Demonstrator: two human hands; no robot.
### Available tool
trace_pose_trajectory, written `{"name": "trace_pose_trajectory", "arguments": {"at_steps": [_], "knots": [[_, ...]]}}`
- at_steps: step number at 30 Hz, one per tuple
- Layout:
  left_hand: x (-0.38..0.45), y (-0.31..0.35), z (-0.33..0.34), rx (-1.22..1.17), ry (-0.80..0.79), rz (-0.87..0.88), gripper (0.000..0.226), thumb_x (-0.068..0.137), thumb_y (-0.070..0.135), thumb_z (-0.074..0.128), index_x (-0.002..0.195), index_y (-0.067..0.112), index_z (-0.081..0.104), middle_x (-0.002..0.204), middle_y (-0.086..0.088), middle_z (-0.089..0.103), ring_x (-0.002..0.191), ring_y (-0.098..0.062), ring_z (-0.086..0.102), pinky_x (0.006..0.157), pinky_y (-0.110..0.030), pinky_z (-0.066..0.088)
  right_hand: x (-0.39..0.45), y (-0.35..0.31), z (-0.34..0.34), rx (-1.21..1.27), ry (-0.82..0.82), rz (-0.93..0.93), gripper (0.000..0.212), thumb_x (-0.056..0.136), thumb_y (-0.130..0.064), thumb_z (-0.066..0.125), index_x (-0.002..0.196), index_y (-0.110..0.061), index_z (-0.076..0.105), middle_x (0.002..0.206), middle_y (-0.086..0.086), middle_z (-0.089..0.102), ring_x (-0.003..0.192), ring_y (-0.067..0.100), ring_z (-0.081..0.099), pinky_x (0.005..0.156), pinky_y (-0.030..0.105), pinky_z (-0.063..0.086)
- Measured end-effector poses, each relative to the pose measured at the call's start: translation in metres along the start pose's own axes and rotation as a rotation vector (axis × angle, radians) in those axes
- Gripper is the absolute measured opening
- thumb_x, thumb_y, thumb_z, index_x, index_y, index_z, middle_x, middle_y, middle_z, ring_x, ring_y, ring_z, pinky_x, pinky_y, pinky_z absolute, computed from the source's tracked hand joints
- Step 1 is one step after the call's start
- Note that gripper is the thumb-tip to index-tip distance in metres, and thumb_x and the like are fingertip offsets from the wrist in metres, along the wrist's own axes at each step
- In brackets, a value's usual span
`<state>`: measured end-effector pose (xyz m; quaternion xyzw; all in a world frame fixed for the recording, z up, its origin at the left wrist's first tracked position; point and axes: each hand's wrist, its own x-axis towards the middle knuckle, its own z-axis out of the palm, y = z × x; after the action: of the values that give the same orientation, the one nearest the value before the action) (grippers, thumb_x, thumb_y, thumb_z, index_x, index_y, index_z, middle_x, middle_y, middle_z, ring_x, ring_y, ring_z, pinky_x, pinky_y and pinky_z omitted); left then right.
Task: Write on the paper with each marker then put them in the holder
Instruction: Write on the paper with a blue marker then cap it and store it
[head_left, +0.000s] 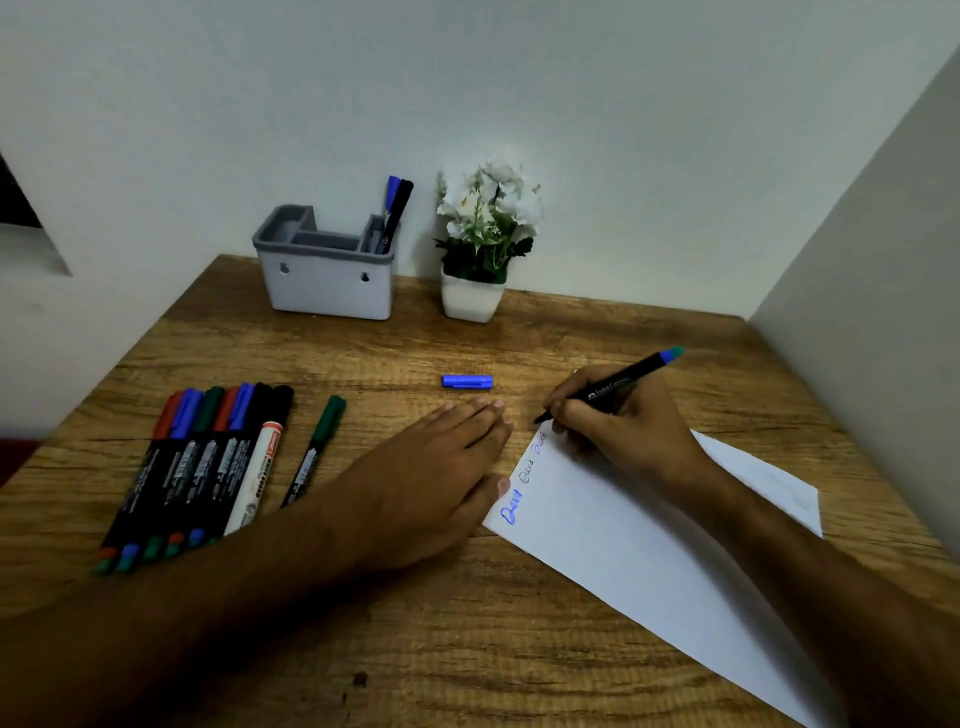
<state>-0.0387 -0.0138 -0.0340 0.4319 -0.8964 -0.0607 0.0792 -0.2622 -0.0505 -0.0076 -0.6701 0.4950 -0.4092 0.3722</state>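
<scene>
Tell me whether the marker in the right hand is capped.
Uncapped: the marker shows a bare tip, and its blue cap lies apart on the table.

Table (467, 623): I see wood, coarse streaky grain, matt.
Paper (623, 545): plain white sheet, smooth and matt from here.
Marker (613, 387) in my right hand: black plastic barrel, slight sheen, printed lettering.
Blue cap (467, 381): glossy plastic.
Holder (327, 275): to my eye matt plastic, pale walls, grey rim.
Flower pot (471, 300): white, smooth, faintly glossy.
Wall (467, 78): flat matt paint.
</scene>
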Motion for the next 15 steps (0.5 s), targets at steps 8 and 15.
{"name": "trace_pose_trajectory", "arguments": {"at_steps": [8, 15], "knots": [[0.018, -0.009, -0.022, -0.002, 0.159, -0.043, 0.054, 0.099, 0.037, 0.046, 0.148, 0.015, 0.042, 0.15, -0.001, 0.044, 0.14, -0.014, 0.038, 0.114, -0.026, 0.029, 0.012, -0.009, 0.0, 0.055, 0.05, -0.042, 0.011, 0.089, 0.01, 0.063, 0.088, 0.005, 0.073, 0.073, 0.024, 0.07, 0.052, 0.02, 0.061, 0.05, 0.032, 0.053], [0.058, -0.03, -0.032, 0.079, 0.156, -0.214, 0.015, 0.091, 0.027, 0.052, 0.09, 0.02, 0.066, 0.088, 0.0, 0.064, 0.085, -0.019, 0.06, 0.07, -0.039, 0.052, 0.025, -0.008, 0.004, 0.044, 0.052, -0.071, 0.012, 0.091, 0.001, 0.07, 0.087, -0.007, 0.077, 0.074, 0.023, 0.071, 0.051, 0.018, 0.063, 0.049, 0.03, 0.054]]}}
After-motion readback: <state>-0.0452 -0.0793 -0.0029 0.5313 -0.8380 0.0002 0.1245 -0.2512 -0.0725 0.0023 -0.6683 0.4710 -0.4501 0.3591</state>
